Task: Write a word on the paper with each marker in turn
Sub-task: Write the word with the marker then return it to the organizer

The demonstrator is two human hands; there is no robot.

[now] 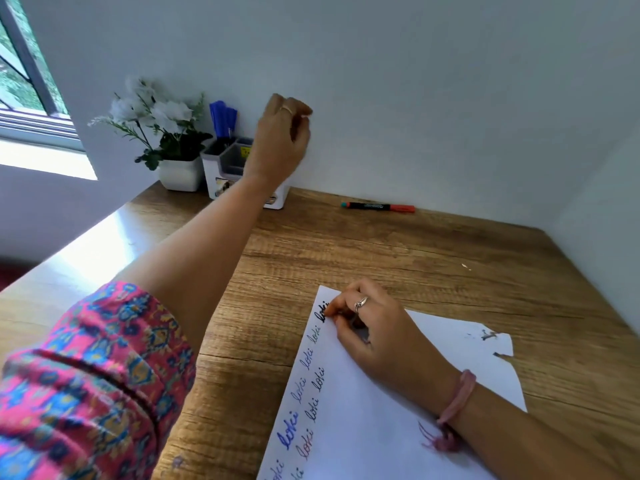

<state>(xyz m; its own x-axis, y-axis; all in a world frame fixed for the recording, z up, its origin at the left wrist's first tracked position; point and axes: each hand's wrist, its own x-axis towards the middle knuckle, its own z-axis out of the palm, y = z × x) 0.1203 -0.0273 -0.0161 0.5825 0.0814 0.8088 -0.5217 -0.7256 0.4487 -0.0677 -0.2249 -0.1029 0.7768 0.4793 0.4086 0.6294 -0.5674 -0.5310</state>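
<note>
- Right hand (374, 323) is down on the white sheet of paper (398, 427), fingers curled tight around something dark, pinched at the thick black word; what it grips is mostly hidden
- Left hand (282, 140) is up by the white desk organiser (221, 168), fingers bunched; holding anything or not, cannot tell
- Rows of the handwritten word run in blue and red along the paper's left edge
- Red marker with a teal end (377, 206) lies flat on the wooden desk (381, 258) near the wall, well apart from both hands
- White pot of white flowers (173, 161) just beside the organiser
</note>
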